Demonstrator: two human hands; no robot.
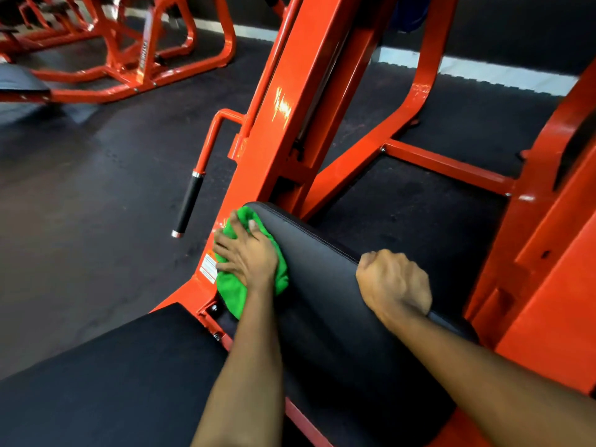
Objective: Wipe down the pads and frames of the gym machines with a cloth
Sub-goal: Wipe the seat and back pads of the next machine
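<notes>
While other orange machines (135, 53) stand at far left on the dark floor (80, 188) and a seat pad (113, 375) fills the lower left, a handle with a black grip (188, 203) hangs just beside the orange frame (280, 130). The left hand (248, 253), fingers spread, presses a green cloth (232, 291) against the black pad (316, 262) where it meets the frame, beside a warning sticker (208, 267). The right hand (393, 282), fingers curled, grips the pad's far edge. A crossbar (448, 166) runs behind at right.
</notes>
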